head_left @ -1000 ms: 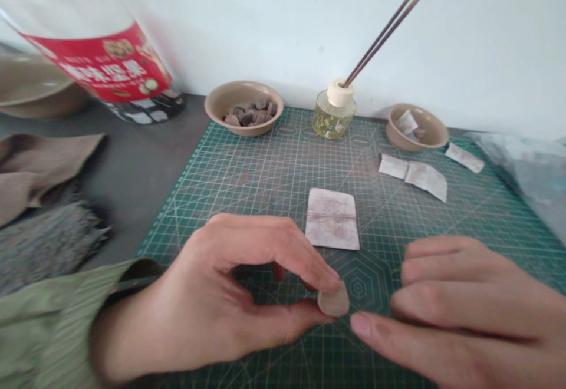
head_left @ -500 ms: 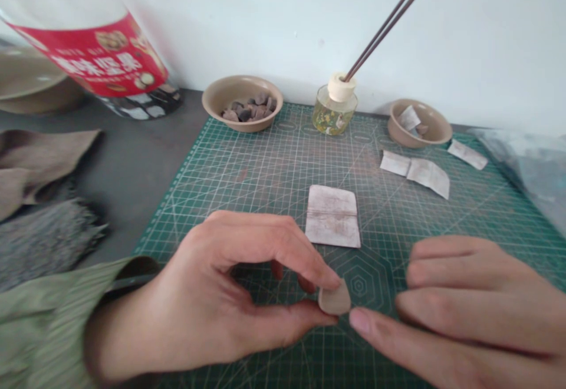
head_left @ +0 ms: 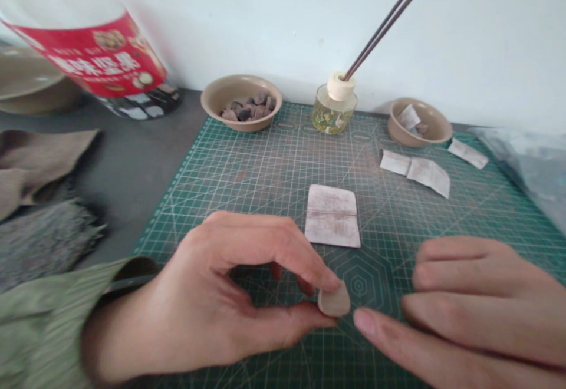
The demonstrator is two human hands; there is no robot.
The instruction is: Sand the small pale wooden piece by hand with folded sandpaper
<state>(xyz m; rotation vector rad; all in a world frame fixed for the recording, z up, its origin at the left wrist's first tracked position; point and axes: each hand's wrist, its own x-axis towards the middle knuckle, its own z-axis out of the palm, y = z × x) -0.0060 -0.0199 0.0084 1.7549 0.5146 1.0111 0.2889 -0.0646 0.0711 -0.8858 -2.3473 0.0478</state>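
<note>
Between the thumb and index finger of my left hand is a small pale beige piece with a rounded edge, held above the green cutting mat. Just to its right is my right hand, its thumb or fingertip pointing at the piece with a narrow gap between. The other fingers of that hand are curled, and whether anything is inside them is hidden. Beyond my hands a whitish, brown-stained sheet with a crease lies flat on the mat.
At the back stand a bowl of dark and brownish pieces, a glass diffuser with sticks, and a smaller bowl. White strips lie at right. A red-labelled jar and brown cloth are at left.
My right hand has shifted slightly to the right, widening the gap to the beige piece. My left hand still pinches the piece in nearly the same spot.
</note>
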